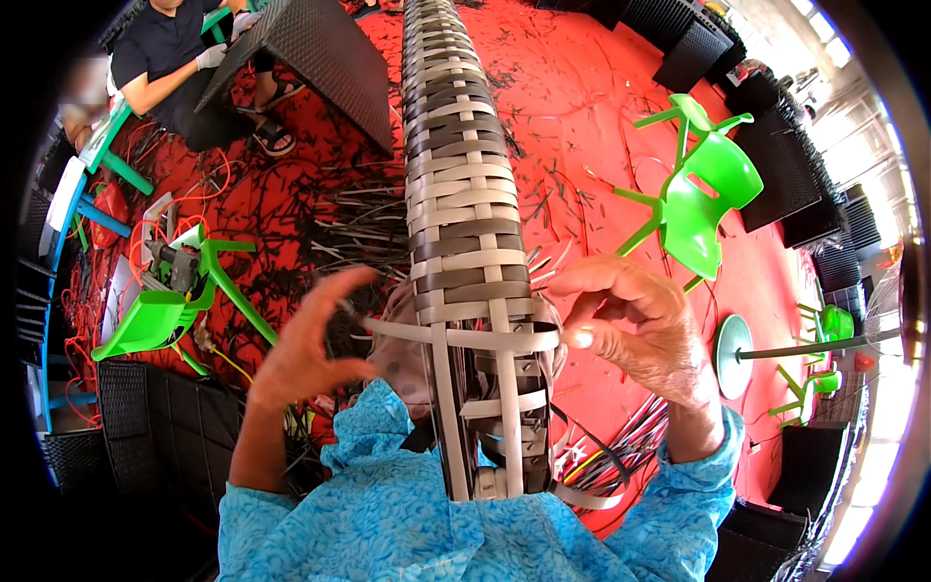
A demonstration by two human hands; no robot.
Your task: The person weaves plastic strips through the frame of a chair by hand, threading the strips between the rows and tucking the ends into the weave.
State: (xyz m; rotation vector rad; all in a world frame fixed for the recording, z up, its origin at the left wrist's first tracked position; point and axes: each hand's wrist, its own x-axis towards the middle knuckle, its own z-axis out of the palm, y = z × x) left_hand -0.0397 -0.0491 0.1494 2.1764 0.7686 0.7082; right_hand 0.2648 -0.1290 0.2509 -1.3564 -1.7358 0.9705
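Note:
A long woven piece (465,189) of light and dark grey flat strips runs away from me down the middle. At its near end the weave stops and the bare frame with lengthwise strips shows. A pale grey flat strip (475,339) crosses this frame and bends round its right side. My right hand (640,330) is at that bend, thumb and fingers pinched on the strip. To the left, my left hand (305,349) is open, thumb and fingers spread near the strip's free left end, apart from it.
Loose strips (621,451) lie in a bundle at right, with dark scraps (364,228) on the red floor. Green chairs (713,189) stand right and left (145,320). A gloved person (179,73) handles a black woven piece (315,73) at far left. A round-based stand (734,356) is at right.

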